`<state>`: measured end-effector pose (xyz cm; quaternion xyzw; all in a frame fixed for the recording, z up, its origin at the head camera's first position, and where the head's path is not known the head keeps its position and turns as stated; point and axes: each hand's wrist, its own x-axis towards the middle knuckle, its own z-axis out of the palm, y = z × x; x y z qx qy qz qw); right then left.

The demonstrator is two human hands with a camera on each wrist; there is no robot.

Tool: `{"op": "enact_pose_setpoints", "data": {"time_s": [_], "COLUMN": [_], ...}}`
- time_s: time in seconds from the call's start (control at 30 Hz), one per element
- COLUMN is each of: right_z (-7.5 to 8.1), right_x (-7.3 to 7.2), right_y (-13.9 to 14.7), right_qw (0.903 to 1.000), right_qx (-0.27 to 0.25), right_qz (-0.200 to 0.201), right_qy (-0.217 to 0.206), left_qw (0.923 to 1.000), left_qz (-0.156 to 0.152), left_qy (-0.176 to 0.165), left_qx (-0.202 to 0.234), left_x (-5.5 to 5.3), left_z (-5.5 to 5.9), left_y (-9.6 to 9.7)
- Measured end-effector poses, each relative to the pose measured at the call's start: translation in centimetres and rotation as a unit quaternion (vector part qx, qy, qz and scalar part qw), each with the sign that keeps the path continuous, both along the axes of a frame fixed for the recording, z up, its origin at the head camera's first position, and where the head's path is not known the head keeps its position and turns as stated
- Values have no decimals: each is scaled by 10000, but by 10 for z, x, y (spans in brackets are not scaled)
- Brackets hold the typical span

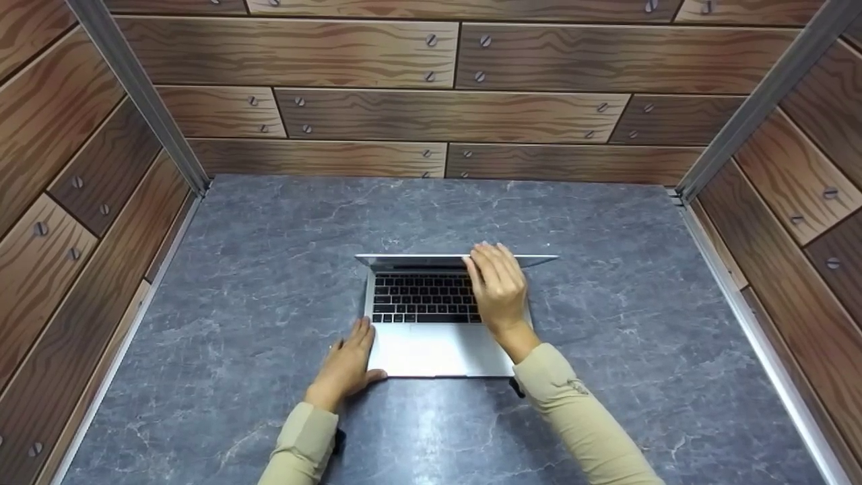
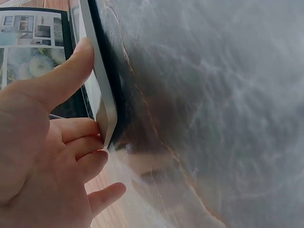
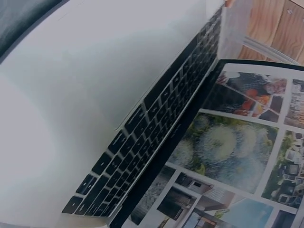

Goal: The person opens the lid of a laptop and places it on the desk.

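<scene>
A silver laptop (image 1: 438,350) with black keys lies on the grey table, its lid (image 1: 411,260) raised at an angle. My left hand (image 1: 347,360) holds the base's front left corner, thumb at the front edge and fingers along the left side. In the left wrist view, my left hand (image 2: 52,137) has its thumb on the metal edge. My right hand (image 1: 500,286) grips the lid's top edge right of centre, covering part of the keyboard (image 1: 424,296). The right wrist view shows the screen (image 3: 228,147) lit with several photos in a grid.
The dark marbled table (image 1: 269,222) surrounds the laptop. Wood-print panels (image 1: 377,111) enclose the back and both sides, with metal posts (image 1: 145,101) at the back corners. A small black item (image 1: 516,387) shows beside the right cuff.
</scene>
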<state>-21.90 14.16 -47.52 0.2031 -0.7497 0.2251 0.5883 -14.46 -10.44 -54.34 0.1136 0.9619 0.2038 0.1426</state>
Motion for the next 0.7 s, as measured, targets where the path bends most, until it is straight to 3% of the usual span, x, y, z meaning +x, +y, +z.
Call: {"op": "enact_pose_setpoints", "data": {"time_s": [0.27,0.4,0.53,0.7], "right_z": [-11,-15,-21,-31], "right_x": [0,4,12,28], "right_y": [4,6,8,8], "right_qw": [9969,9948,9941,9875], "right_qx": [474,714,954,1402], "right_qz": [-20,57,-113,-709], "right_qy": [630,727,494,-142], "left_qw": [10000,10000,10000,10000], "left_qz": [-3,14,7,7], "left_qy": [41,27,1,-2], "left_qx": [11,19,38,49], "left_x": [1,1,1,1], "left_z": [0,0,-1,-1], "left_y": [-2,-4,-4,-2]}}
